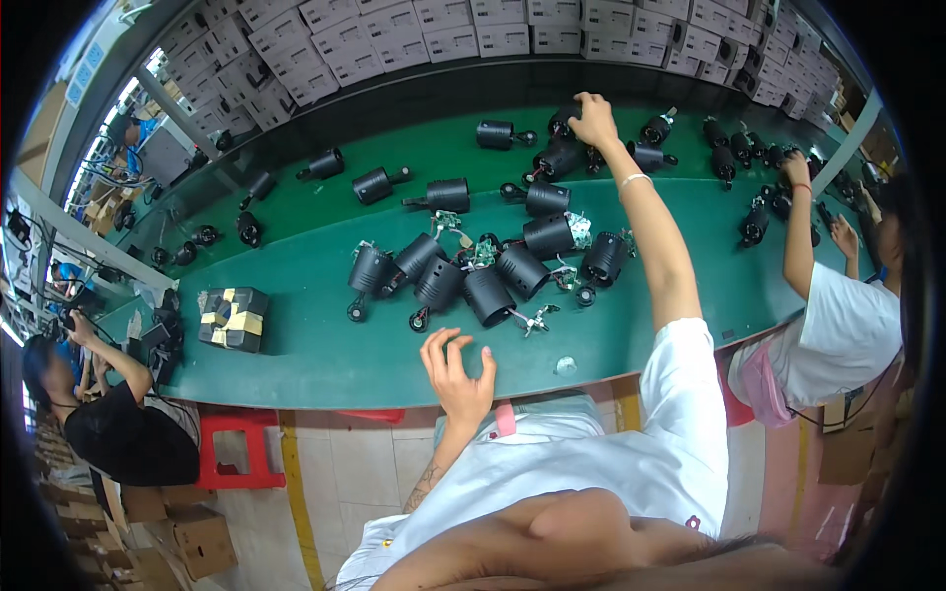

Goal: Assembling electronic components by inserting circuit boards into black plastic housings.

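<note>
Fingers bent, the right hand [594, 120] is arching over a black cylinder [560, 123] on the far side of the green table [325, 369]; whether it is gripping or merely touching, the view is not showing. Empty, the left hand [461, 376] is hovering by the near edge, fingers loosely curled, thumb spread. Between them, smooth, matt cylinders [490, 296] are lying clustered, some trailing green circuit boards [484, 253]. Near the front edge, a clear round piece [565, 365] is resting. Bare, slick tabletop is separating the cluster from a taped black block [234, 318] at left. Pale cartons [448, 32] are standing stacked beyond.
</note>
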{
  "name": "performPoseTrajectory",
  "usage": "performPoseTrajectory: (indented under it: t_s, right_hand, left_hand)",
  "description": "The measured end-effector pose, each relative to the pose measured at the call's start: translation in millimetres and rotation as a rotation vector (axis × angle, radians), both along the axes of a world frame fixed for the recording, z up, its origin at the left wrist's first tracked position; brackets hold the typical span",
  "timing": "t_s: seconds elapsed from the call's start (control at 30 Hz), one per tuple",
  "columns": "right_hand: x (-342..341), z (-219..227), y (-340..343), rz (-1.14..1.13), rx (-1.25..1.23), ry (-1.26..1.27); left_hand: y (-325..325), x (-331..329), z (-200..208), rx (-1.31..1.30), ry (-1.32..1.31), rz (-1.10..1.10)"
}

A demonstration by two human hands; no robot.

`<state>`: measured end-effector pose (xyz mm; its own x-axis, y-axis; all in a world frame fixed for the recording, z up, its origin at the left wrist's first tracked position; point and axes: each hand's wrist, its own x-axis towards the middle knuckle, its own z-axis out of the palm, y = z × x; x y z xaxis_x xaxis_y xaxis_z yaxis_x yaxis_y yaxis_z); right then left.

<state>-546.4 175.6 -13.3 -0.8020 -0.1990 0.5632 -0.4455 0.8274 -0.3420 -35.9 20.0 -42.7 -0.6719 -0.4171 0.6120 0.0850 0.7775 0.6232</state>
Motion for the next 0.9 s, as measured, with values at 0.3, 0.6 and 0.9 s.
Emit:
performPoseTrajectory:
  t_s: [0.3,0.6,0.9]
  right_hand:
    - [-2,10,-42,-0.037,-0.08,-0.198]
    - [283,109,-27,0.896,-0.37,-0.254]
    - [433,68,1,1.08,-0.235,-0.341]
  left_hand:
    - [-6,2,-4,0.083,0.019,0.036]
    - [-4,13,15,0.681,0.057,-0.269]
    - [8,36,37,1.446,-0.122,-0.572]
